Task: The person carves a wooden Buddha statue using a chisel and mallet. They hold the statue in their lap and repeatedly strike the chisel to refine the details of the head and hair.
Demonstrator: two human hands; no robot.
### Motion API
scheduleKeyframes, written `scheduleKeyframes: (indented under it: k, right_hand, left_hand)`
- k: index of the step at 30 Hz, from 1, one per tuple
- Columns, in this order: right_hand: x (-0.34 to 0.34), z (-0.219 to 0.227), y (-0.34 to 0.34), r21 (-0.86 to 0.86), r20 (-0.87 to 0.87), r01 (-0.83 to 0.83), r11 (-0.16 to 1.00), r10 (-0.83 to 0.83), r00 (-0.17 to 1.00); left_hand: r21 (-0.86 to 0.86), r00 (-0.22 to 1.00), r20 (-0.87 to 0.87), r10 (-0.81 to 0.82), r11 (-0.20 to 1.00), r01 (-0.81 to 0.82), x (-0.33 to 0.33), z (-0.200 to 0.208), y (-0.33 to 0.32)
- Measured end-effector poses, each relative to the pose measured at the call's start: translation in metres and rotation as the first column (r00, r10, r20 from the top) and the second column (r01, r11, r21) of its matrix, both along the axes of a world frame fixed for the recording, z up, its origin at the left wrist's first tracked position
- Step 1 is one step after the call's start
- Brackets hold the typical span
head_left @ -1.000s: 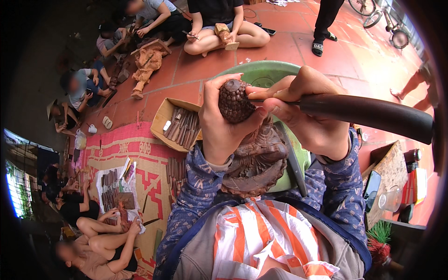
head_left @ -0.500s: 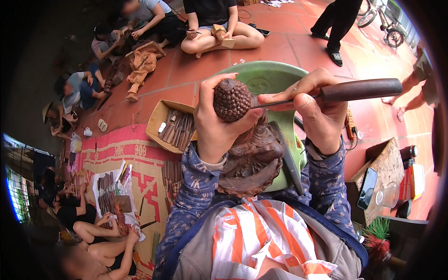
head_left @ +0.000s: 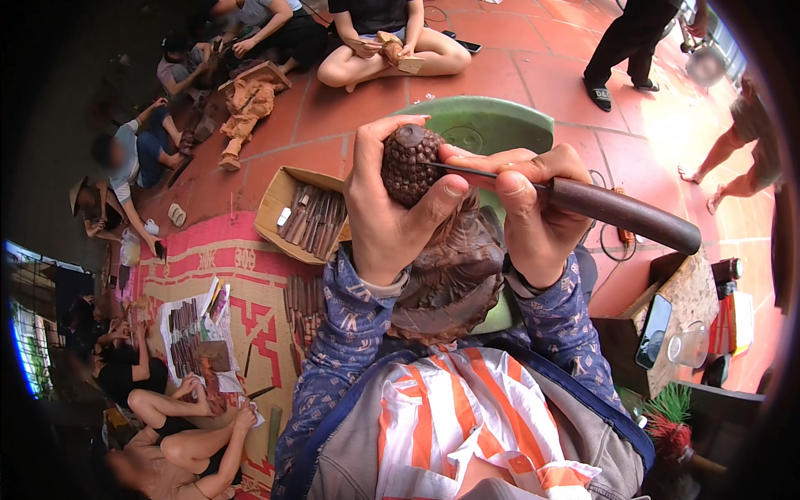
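A dark brown carved wooden statue (head_left: 454, 275) stands in front of me, its head covered in rows of small round knobs. My left hand (head_left: 379, 225) is closed around that head, fingers behind it and thumb along its near side. My right hand (head_left: 537, 204) pinches a carving chisel (head_left: 621, 212) by its thin steel shank, close to the dark wooden handle, which points right and slightly down. The blade's tip meets the right side of the knobbed head, beside my left thumb. Below the hands, the statue's body shows carved folds and a scalloped base.
A green plastic basin (head_left: 508, 121) lies behind the statue. At left are a cardboard box (head_left: 275, 237) of chisels and a patterned mat (head_left: 229, 262) with more tools. A phone (head_left: 654, 329) rests on a wooden box at right. Several people sit around; a reddish statue (head_left: 246, 108) lies far left.
My right hand has moved slightly left and down, and the chisel's handle has swung lower. The tip now sits on the knobs. A long dark tool beside the statue no longer shows.
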State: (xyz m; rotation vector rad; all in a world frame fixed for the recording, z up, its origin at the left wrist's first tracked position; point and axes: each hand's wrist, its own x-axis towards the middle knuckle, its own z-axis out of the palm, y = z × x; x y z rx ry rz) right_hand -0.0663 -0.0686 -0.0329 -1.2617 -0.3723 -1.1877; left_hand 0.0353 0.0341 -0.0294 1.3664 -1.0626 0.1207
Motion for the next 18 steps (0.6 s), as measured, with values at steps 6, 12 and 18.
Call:
scheduleKeyframes:
  k: [6,12,18]
  right_hand:
    - [0.0,0.0,0.002,0.003,0.04,0.011,1.0,-0.011,0.999]
    - [-0.001,0.004,-0.001,-0.077,0.02,0.058,0.995,-0.057,0.998]
    - [-0.011,0.028,-0.006,-0.221,-0.137,0.081,0.972,-0.113,0.984]
  left_hand:
    - [-0.011,1.0,-0.01,-0.005,1.0,0.005,-0.006,0.006,-0.001]
    - [-0.022,1.0,0.007,-0.008,1.0,0.008,-0.004,0.004,-0.001]
    - [-0.036,0.998,-0.058,-0.039,0.999,0.037,-0.006,0.002,0.0]
